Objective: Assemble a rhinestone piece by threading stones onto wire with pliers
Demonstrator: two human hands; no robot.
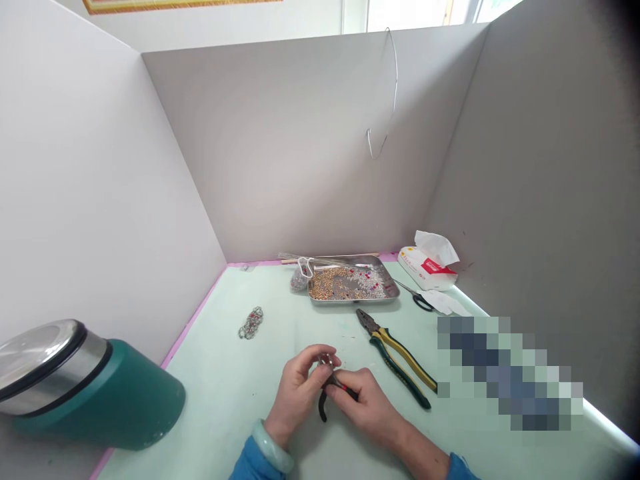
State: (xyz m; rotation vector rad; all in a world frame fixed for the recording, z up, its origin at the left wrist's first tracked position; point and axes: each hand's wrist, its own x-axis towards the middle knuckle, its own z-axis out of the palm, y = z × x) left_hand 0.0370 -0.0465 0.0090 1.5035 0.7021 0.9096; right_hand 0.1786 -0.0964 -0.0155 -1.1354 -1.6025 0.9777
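Observation:
My left hand (298, 387), with a pale green bangle at its wrist, pinches a small silvery wire piece (325, 359) between thumb and fingers. In my right hand (371, 405) are small black-handled pliers (323, 407), their jaws up against that piece. Fingers cover most of the jaws and of the wire piece, so its shape is unclear. Larger pliers (395, 357) with green and yellow handles lie beyond my right hand. A little heap of beaded wire pieces (251, 323) rests on the mat to the far left of my hands.
At the back, a metal tray (350, 302) holds gold, clear and red beads; a bag of beads (299, 277) leans beside it. Black-handled scissors (423, 302) and a tissue pack (425, 269) are right. A green tumbler (125, 393) stands left. Grey partitions (300, 153) enclose the table.

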